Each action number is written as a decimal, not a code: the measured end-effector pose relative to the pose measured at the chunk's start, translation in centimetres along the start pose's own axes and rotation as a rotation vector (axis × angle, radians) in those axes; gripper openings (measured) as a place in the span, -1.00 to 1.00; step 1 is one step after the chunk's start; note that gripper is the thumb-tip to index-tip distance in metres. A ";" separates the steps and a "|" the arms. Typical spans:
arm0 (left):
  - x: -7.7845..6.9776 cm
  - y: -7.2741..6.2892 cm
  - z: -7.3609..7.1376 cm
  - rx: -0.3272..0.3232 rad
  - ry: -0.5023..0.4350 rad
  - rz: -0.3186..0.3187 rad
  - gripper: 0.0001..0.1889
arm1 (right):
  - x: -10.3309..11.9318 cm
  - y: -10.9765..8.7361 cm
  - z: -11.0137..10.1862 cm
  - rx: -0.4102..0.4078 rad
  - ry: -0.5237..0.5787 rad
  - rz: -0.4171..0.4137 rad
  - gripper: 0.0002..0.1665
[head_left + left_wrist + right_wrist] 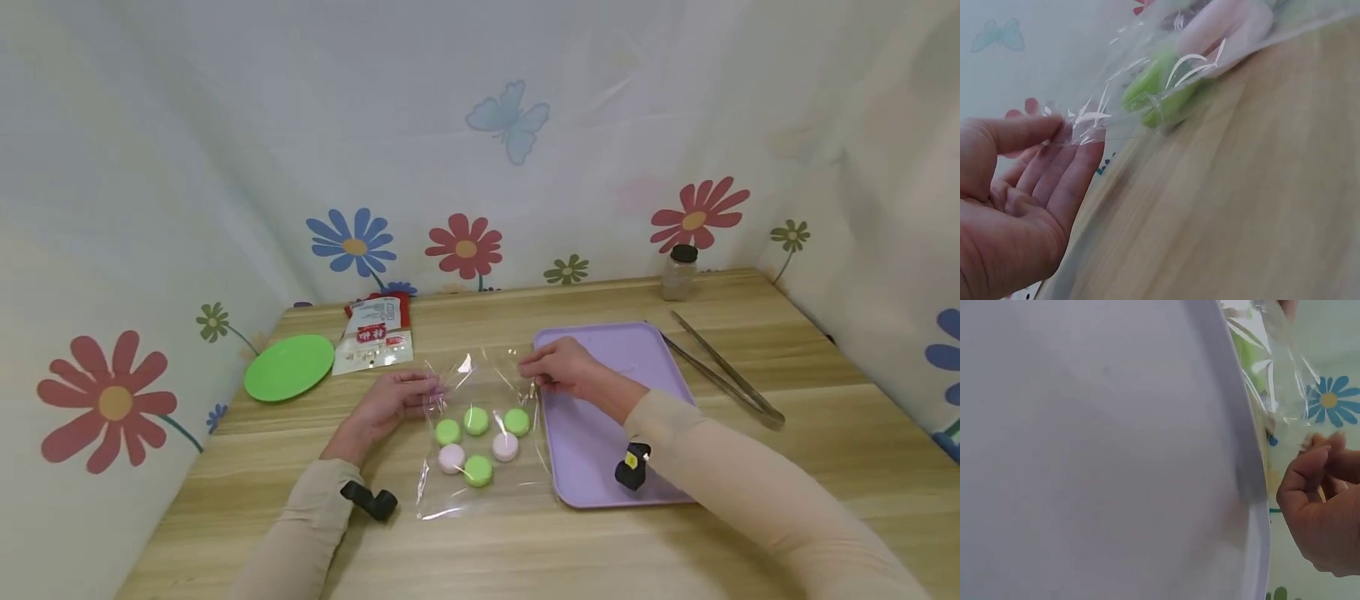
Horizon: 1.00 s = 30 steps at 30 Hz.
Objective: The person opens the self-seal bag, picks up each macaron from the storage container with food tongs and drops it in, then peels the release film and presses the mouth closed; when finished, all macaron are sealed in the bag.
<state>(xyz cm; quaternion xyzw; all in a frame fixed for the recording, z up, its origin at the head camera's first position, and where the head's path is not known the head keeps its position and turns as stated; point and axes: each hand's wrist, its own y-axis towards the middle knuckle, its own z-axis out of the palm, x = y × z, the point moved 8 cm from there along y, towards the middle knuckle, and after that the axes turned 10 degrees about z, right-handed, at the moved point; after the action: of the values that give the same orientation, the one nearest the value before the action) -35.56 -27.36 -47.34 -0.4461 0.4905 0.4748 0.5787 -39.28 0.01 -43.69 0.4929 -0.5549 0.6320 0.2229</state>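
A clear plastic bag [480,500] lies at the middle of the wooden table, with several green macarons [477,471] and two pale pink macarons [452,458] inside. At its upper left corner, my left hand [392,400] pinches the film between thumb and fingers; the left wrist view shows this hand [1029,187] gripping the bag's edge. My right hand [566,367] pinches the upper right corner, above the left rim of a purple tray [600,467]. In the right wrist view, the hand [1325,500] has thumb and forefinger together at the bag's corner.
To the left stand a green plate [288,367] and a printed food packet [375,337] over a red one. Metal tongs [723,367] lie right of the tray. A small jar [678,275] with a black lid is at the back right, near the flowered curtain.
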 end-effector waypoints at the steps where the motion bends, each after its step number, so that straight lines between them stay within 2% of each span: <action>1: -0.1 0.0 -0.1 -0.004 0.010 0.006 -0.72 | 0.0 0.1 -0.3 -0.016 -0.004 -0.011 -0.64; 5: -0.1 0.1 -0.4 -0.015 0.039 0.007 -0.55 | -0.1 0.4 -1.1 -0.025 -0.004 -0.032 -0.65; 7: -0.2 0.1 -0.3 0.009 0.048 0.008 -0.50 | -0.3 0.6 -1.0 -0.003 0.014 -0.021 -0.64; 12: -0.2 0.3 -0.5 -0.014 0.021 0.014 -0.51 | -0.4 0.8 -0.5 0.049 0.078 -0.021 -0.62; 16: -0.5 0.5 -0.7 -0.055 0.042 0.054 -0.53 | -0.3 0.6 -0.2 0.074 0.089 -0.033 -0.62; 20: -0.6 0.5 -1.0 -0.098 0.067 0.097 -0.54 | -0.1 0.7 0.2 0.093 0.089 -0.058 -0.54; 23: -0.6 0.5 -1.2 -0.107 0.073 0.108 -0.55 | -0.1 0.9 0.4 0.104 0.086 -0.075 -0.49; 30: -0.9 0.4 -1.3 -0.116 0.045 0.110 -0.51 | 0.0 1.0 0.4 0.098 0.059 -0.097 -0.52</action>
<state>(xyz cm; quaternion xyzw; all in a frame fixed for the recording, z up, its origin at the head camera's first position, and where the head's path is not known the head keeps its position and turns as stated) -36.24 -28.69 -46.67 -0.4617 0.4988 0.5233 0.5140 -39.93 -0.62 -44.18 0.5107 -0.4922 0.6610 0.2450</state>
